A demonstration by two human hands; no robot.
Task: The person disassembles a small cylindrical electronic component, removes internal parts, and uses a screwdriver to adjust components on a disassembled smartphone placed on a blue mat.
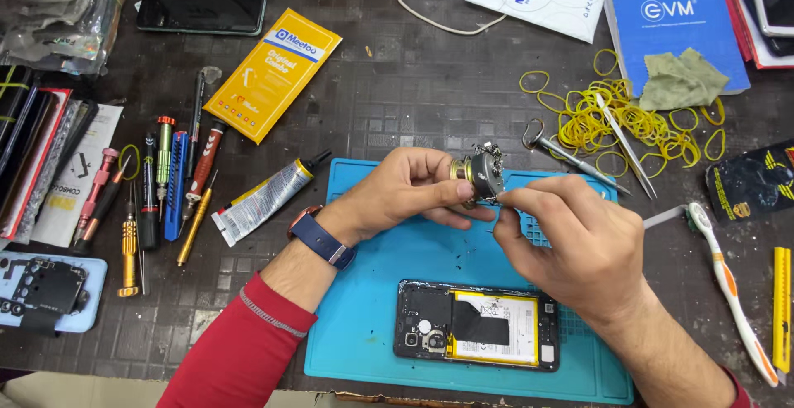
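Above the opened phone, the left hand is gripping a round magnet sideways, while the right hand's fingers are pinching at its screw-covered right face.

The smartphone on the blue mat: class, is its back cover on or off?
Off. The smartphone lies on the blue mat with its battery and dark inner shielding exposed; neither hand touches it.

A small round metal holder, bristling with tiny screws, is held tilted above the blue mat.
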